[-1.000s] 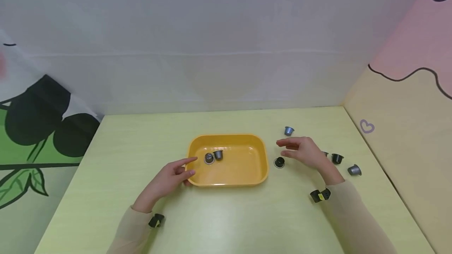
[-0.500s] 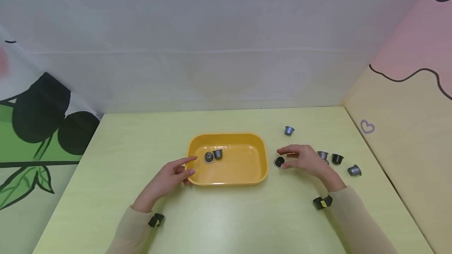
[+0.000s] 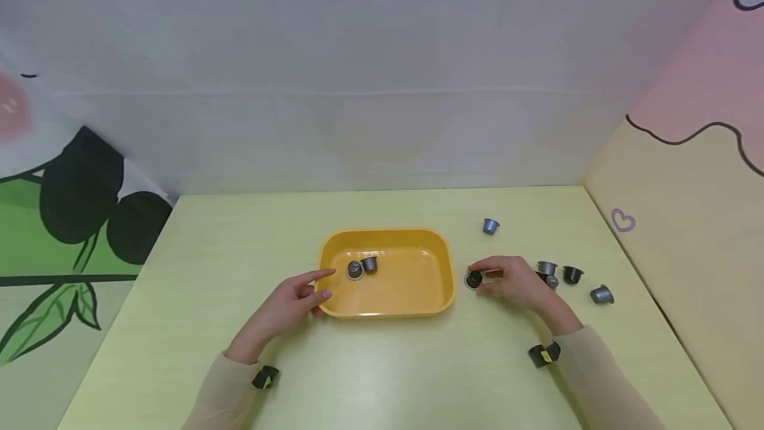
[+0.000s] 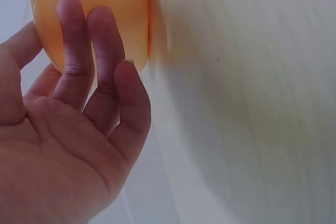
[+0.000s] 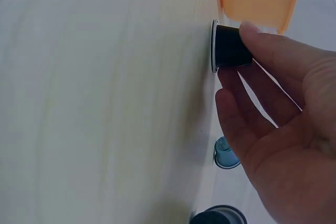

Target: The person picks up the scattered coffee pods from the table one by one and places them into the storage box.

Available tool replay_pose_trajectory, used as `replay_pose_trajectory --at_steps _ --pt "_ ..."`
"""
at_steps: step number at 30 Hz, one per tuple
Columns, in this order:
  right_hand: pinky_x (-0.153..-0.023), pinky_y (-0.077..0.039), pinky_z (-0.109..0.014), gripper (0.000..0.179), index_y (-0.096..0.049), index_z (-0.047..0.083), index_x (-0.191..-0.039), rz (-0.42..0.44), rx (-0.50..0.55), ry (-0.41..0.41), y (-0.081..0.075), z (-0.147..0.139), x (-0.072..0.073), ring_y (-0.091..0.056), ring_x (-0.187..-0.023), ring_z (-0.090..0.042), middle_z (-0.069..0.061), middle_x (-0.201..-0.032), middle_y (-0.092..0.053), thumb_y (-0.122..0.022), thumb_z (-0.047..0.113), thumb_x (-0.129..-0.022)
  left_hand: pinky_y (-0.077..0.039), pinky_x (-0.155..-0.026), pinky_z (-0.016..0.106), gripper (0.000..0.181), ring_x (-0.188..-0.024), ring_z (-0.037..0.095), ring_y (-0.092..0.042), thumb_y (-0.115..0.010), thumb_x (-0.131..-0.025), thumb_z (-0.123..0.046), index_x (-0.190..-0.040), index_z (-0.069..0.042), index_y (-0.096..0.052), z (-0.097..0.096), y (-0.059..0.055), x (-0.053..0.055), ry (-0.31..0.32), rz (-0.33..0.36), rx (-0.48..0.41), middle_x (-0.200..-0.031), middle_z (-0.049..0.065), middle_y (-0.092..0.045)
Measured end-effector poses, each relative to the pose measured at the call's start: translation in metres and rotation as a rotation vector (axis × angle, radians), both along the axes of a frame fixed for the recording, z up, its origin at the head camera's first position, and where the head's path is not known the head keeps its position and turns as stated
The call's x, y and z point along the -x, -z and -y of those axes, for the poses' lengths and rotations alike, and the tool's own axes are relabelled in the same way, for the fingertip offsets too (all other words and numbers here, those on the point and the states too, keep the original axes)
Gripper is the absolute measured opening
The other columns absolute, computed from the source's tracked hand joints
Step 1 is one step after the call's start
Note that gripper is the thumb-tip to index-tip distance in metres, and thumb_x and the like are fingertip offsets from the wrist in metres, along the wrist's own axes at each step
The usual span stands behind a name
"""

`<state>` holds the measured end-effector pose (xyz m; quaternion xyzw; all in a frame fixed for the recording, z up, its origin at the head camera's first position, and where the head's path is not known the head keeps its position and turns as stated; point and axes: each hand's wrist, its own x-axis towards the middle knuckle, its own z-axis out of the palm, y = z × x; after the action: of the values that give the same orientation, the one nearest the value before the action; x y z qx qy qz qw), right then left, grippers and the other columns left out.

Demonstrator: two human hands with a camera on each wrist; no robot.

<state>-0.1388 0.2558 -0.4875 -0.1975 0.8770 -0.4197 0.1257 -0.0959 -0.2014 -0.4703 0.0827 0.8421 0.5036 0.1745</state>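
Two small capsules, a brownish-grey metallic capsule [image 3: 355,271] standing rim down and a smooth grey metallic capsule [image 3: 369,265] just beside it, sit in the left half of a glossy yellow-orange rectangular tray [image 3: 412,287]. I have the left hand [image 3: 289,302] at the tray's left end, fingers apart, forefinger and thumb over the rim; how firmly they press I cannot tell. With the right hand [image 3: 520,279] I pinch a black, silver-rimmed capsule [image 5: 232,46] between thumb and forefinger, near the tray's right end, rim down at the pale green-yellow tabletop [image 3: 382,370]. I cannot make out whether it touches. Farther back lies a blue-grey metallic capsule [image 3: 490,226]; beyond the right wrist I see a black cup-shaped capsule [image 3: 573,275].
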Motion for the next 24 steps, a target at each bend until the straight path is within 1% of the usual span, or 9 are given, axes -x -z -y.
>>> replay_pose_trajectory --at_steps 4,10,16,19,24 --pt "-0.093 -0.05 -0.04 0.038 -0.071 0.004 -0.119 -0.012 -0.02 0.006 -0.0009 0.0008 -0.0004 -0.065 -0.11 -0.03 -0.01 -0.12 -0.068 -0.081 0.003 -0.082 -0.03 -0.058 0.028 0.051 -0.059 0.019 -0.047 -0.068 -0.096 -0.025 -0.144 -0.014 -0.054 -0.0006 0.0005 0.0007 -0.005 0.008 0.019 -0.073 0.011 -0.067" --pt "-0.092 -0.051 -0.041 0.035 -0.072 0.005 -0.118 -0.03 -0.044 0.018 0.0005 0.0005 -0.0008 -0.066 -0.109 -0.029 -0.009 -0.118 -0.07 -0.079 0.002 -0.083 -0.031 -0.058 0.027 0.051 -0.058 0.017 -0.046 -0.068 -0.096 -0.025 -0.144 -0.014 -0.054 -0.0004 0.0004 0.0011 -0.005 0.014 0.027 -0.073 0.011 -0.067" --pt "-0.092 -0.051 -0.04 0.032 -0.072 0.005 -0.116 -0.038 -0.035 0.027 0.0011 0.0017 -0.0012 -0.064 -0.11 -0.03 -0.009 -0.116 -0.07 -0.077 0.001 -0.085 -0.029 -0.056 0.027 0.051 -0.056 0.016 -0.045 -0.068 -0.097 -0.025 -0.144 -0.011 -0.054 0.001 0.0009 0.0019 0.013 -0.004 0.016 -0.072 0.011 -0.067" --pt "-0.092 -0.051 -0.04 0.031 -0.072 0.005 -0.116 -0.04 -0.033 0.029 0.0011 0.002 -0.0017 -0.064 -0.111 -0.03 -0.009 -0.116 -0.07 -0.076 0.001 -0.086 -0.029 -0.057 0.027 0.051 -0.056 0.017 -0.046 -0.068 -0.097 -0.025 -0.144 -0.011 -0.054 0.001 0.0005 0.0017 0.019 -0.009 0.011 -0.072 0.012 -0.067" --pt "-0.092 -0.051 -0.043 0.03 -0.073 0.006 -0.116 -0.021 -0.034 0.053 0.0004 0.0015 -0.0024 -0.065 -0.109 -0.031 -0.01 -0.116 -0.07 -0.076 0.002 -0.086 -0.03 -0.057 0.028 0.052 -0.059 0.027 -0.05 -0.067 -0.097 -0.026 -0.144 -0.01 -0.053 0.002 0.0008 0.0011 0.035 -0.018 0.0 -0.073 0.012 -0.067"
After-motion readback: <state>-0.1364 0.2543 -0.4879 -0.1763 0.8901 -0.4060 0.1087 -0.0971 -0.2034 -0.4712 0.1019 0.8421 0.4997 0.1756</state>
